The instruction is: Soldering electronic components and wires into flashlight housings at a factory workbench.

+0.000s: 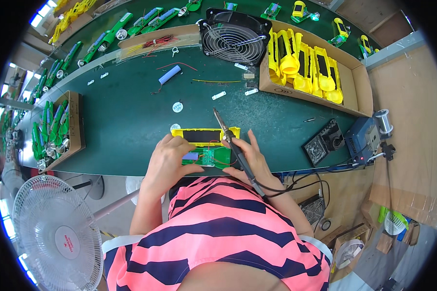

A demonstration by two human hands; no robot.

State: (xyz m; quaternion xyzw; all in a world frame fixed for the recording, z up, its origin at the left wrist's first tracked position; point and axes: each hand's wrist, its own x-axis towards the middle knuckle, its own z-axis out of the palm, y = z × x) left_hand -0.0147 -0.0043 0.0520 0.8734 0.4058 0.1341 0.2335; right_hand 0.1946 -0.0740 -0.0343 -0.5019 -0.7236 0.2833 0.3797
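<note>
The work in hand looks like wiring a lamp half together: a yellow housing (202,136) with a black panel lies on the counter (126,140) near its front edge, and a green casing half (222,156) with a circuit board (208,157) sits just below it, toward the body. Thin red wires (212,143) run between the two, and a violet-blue cell (190,156) lies at the green half's left end.

The left hand (166,159) is bent over the left ends of both parts, thumb along the near side; whether it grips them or only steadies them, I cannot tell. The right hand (257,164) holds a soldering iron (240,156), its thumb by the right end of the green half. The tip points up and away, beyond the housing and off the board. As I judge it, the next move calls for settling the wire ends on their pads, then turning the tip down to a joint, clear of the plastic.

The iron crosses the housing's right end, and the hands cover the outer ends of both parts. The solder joints are too small to judge, and how the right fingers wrap the handle is partly hidden.
</note>
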